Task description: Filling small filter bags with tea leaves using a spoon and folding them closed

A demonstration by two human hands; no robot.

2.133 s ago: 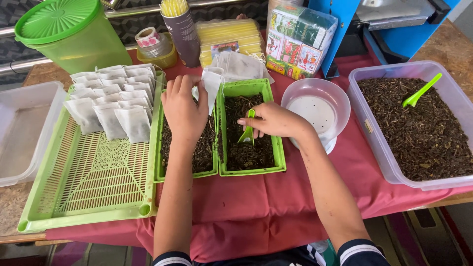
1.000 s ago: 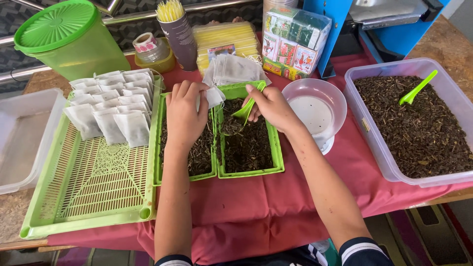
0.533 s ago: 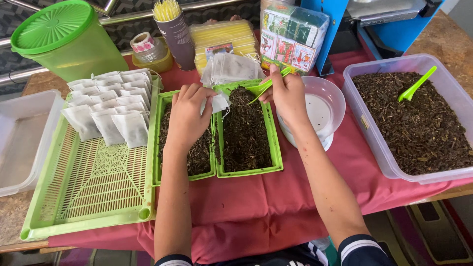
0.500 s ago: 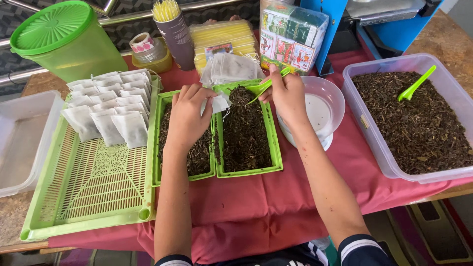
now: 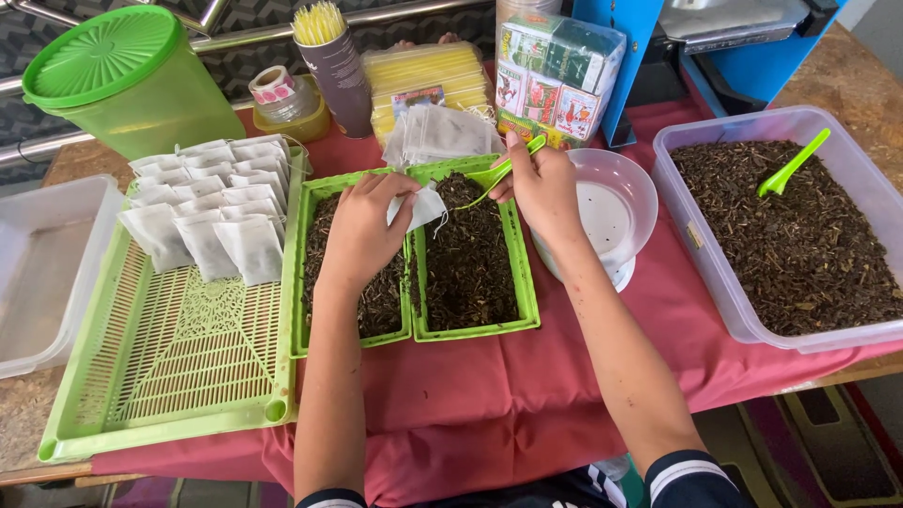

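While the left hand (image 5: 362,230) pinches a small white paper sachet (image 5: 418,205) by its edge, holding it over the seam between two green trays (image 5: 522,315) of dark loose leaf, the right hand (image 5: 541,183) has its fingers closed round the handle of a green scoop (image 5: 497,174), the bowl tipped toward the sachet so that anything spilled would land back in the trays. Whether the sachet's mouth is open is hard to tell from this angle. Just right of the right hand sits a white bowl (image 5: 632,179), and farther right a clear tub (image 5: 724,282) of the same leaf with a second green scoop (image 5: 792,164) stuck in it. To the left, rows of filled sachets (image 5: 212,202) lie at the far end of a slotted green tray (image 5: 169,376). A stack of empty sachets (image 5: 437,134) lies just beyond the trays, within reach; nothing blocks either hand.
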